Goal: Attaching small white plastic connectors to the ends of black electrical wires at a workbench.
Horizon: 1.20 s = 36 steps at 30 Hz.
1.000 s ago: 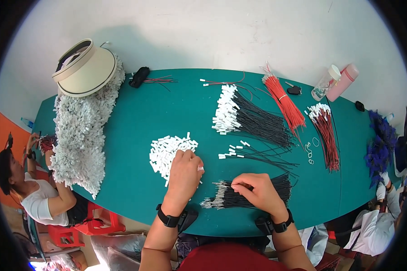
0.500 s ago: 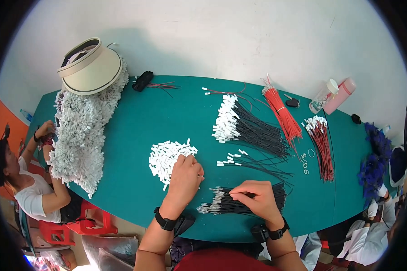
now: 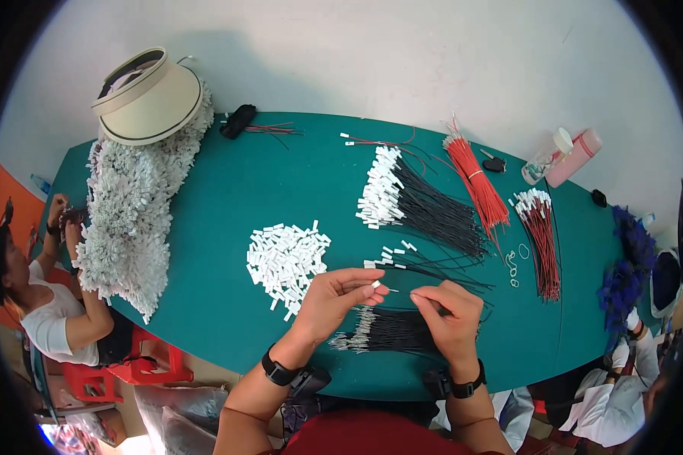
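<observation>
Between thumb and fingertips, my left hand (image 3: 328, 302) pinches a small white connector housing (image 3: 376, 284). Facing it, my right hand (image 3: 453, 317) is closed on a thin wire (image 3: 395, 290), whose metal-tipped end points at the housing with a small gap between them. Most of that wire is hidden by the fingers. Below both hands lies a bundle of black wires (image 3: 398, 331) with bare metal terminals at the left end. A heap of white connector housings (image 3: 284, 258) spreads left of my left hand. Several black wires with housings (image 3: 432, 271) lie loosely just beyond my hands.
Farther back are a black wire bundle with white ends (image 3: 440, 216), a red wire bundle (image 3: 474, 178), dark red wires (image 3: 540, 243), rubber bands (image 3: 513, 269), keys (image 3: 495, 163), and bottles (image 3: 575, 158). At left, a visor hat (image 3: 148, 98) rests on a white connector mass (image 3: 129, 220). Other people sit at both ends.
My left hand has come away from the housing heap, moving right with a housing. My right hand has lifted a wire off the bundle, bringing it toward the left hand.
</observation>
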Each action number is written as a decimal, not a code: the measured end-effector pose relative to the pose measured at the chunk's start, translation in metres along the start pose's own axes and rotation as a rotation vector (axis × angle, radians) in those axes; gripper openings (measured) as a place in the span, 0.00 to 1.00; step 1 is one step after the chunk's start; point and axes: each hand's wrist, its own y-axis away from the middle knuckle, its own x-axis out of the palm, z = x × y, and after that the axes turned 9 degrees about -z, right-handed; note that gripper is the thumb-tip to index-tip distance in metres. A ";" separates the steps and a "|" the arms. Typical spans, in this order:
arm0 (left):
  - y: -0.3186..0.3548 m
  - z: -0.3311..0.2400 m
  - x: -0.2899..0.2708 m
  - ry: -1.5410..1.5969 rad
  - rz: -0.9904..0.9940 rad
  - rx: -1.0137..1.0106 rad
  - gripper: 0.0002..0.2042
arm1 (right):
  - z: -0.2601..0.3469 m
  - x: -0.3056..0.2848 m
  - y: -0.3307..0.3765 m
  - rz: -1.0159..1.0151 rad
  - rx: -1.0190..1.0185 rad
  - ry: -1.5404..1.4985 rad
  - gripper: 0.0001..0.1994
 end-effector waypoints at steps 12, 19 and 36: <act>0.000 0.010 0.001 -0.119 -0.020 0.194 0.06 | -0.001 0.004 0.001 0.022 -0.105 0.043 0.07; 0.002 0.005 -0.002 -0.139 -0.052 0.078 0.05 | -0.005 0.003 0.002 0.018 -0.116 0.064 0.07; 0.003 0.001 0.004 -0.021 -0.099 -0.074 0.05 | -0.006 0.004 0.001 0.026 -0.084 0.045 0.07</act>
